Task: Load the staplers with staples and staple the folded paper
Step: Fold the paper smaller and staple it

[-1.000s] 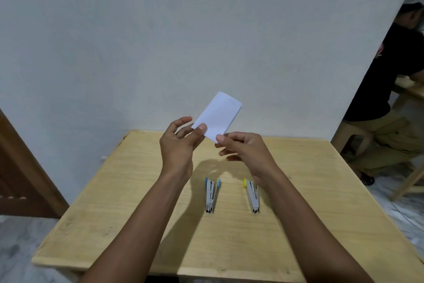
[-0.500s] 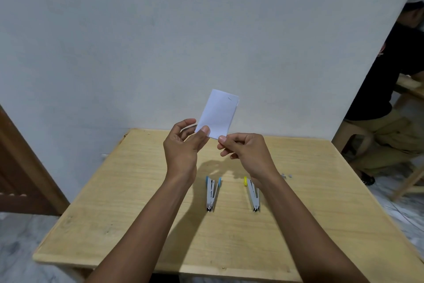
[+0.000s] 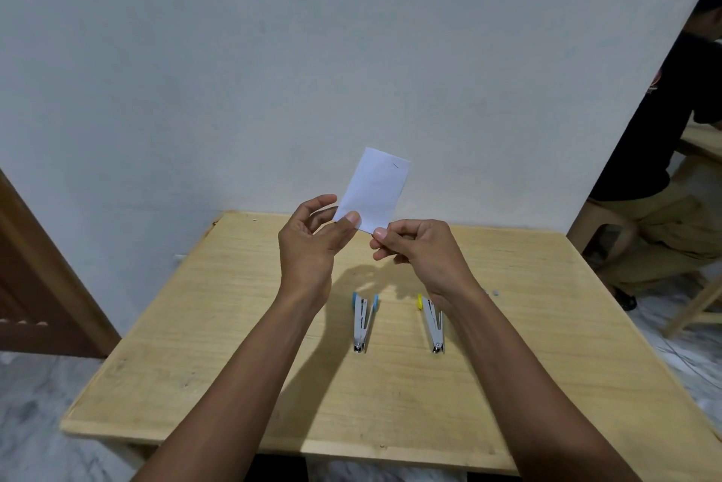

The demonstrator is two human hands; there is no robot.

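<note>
Seen from head height, looking down at a pale wooden table (image 3: 195, 344) pushed against a plain white wall (image 3: 273, 51). Bare tabletop on the left and right sides and across the near edge; front edge and left corner in full view, with grey marbled floor (image 3: 35, 423) below. Brown wooden door frame (image 3: 35, 278) at far left. At far right, past the wall's end, a seated person (image 3: 664, 176) in a dark shirt and khaki trousers, well apart from the table.

Raised above the middle of the table, a small folded paper (image 3: 375, 188): white, rectangular, upright and tilted slightly to the right, with one short dark staple (image 3: 395, 165) near its top right corner. Left hand (image 3: 312, 247) pinching the paper's lower left corner between thumb and forefinger, other fingers loosely spread. Right hand (image 3: 422, 251) pinching the lower right corner, fingers curled in.

Flat on the table beneath the hands, two small metal staplers side by side, both swung open in a narrow V with hinges toward the viewer: blue-tipped stapler (image 3: 363, 321) on the left, yellow-tipped stapler (image 3: 431, 321) on the right, partly hidden by the right wrist. Staplers near each other, not touching.
</note>
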